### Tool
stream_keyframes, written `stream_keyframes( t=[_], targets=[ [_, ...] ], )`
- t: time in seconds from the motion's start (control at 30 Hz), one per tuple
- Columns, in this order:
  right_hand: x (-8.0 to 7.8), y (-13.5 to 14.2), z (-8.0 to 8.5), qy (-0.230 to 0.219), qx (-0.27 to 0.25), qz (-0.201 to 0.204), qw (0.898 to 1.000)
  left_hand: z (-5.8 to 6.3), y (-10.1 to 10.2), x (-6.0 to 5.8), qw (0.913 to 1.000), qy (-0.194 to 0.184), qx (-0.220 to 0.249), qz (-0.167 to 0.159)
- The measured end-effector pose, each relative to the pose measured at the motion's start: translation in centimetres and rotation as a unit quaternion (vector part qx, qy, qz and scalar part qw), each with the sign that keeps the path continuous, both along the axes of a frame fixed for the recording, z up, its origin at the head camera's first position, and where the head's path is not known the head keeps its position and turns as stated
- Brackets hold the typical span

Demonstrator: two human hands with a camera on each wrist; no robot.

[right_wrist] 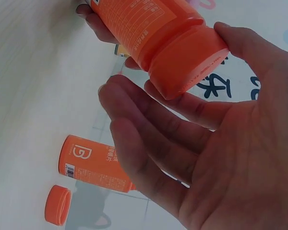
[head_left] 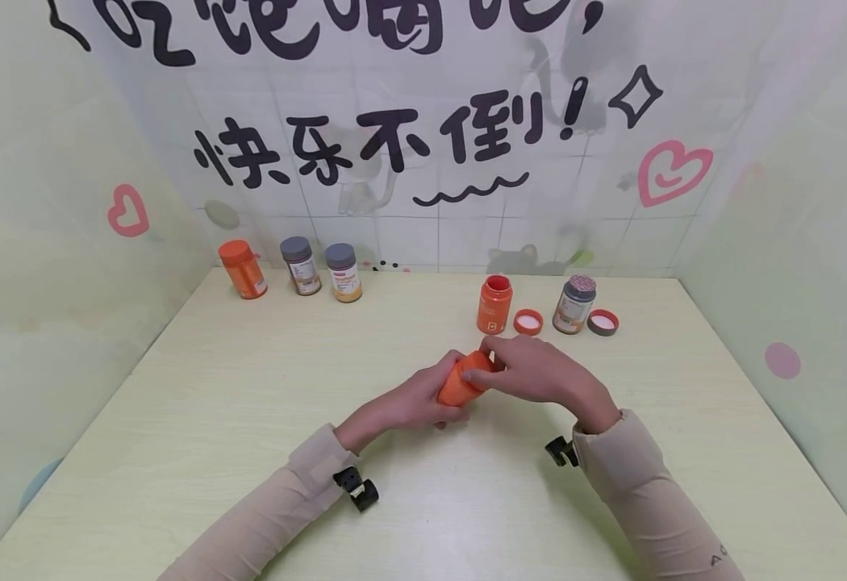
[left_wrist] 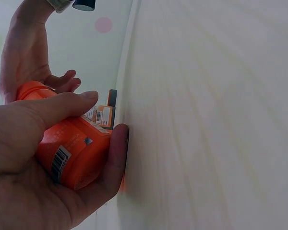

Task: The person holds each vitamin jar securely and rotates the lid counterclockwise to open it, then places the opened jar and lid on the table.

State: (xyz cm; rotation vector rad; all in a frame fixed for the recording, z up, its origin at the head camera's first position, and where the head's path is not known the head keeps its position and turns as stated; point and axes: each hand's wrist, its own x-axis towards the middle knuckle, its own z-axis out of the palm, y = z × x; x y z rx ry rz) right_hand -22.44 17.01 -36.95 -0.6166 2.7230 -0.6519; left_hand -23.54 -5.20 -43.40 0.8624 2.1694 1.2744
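An orange pill bottle (head_left: pixel 460 389) is held tilted above the middle of the table. My left hand (head_left: pixel 423 395) grips its body, thumb over one side and fingers wrapped round the other. In the right wrist view my right hand (right_wrist: pixel 230 129) pinches the orange cap (right_wrist: pixel 189 62) between thumb and index finger, while the other fingers curve loosely beside it. The cap sits on the bottle's neck. Behind the hands stands an orange bottle (head_left: pixel 494 307) with its mouth uncovered, and an orange cap (head_left: pixel 528 322) lies inside up next to it.
A white-labelled bottle (head_left: pixel 574 307) without its lid stands at the back right, its grey-and-red lid (head_left: pixel 602 322) beside it. At the back left are a capped orange bottle (head_left: pixel 244 270) and two grey-capped bottles (head_left: pixel 300 266). Walls border the table (head_left: pixel 213 452).
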Motion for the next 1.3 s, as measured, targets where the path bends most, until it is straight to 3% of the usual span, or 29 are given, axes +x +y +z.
stream_keyframes(
  t=[0.3,0.63,1.1,1.3],
  targets=[
    [0.09,-0.04,0.16,-0.008,-0.018,0.023,1.0,-0.09,-0.02,0.04,1.0,-0.009,0.003,0.002],
    [0.09,0.06,0.2,0.008,0.01,-0.014,1.0,-0.05,-0.01,-0.05,1.0,0.0,-0.001,0.004],
    [0.01,-0.04,0.18,-0.011,-0.017,0.02,1.0,-0.08,-0.04,-0.12,1.0,-0.004,-0.002,-0.001],
    [0.0,0.0,0.12,-0.008,-0.013,0.01,1.0,-0.17,0.0,-0.21,1.0,-0.002,-0.005,0.001]
  ],
)
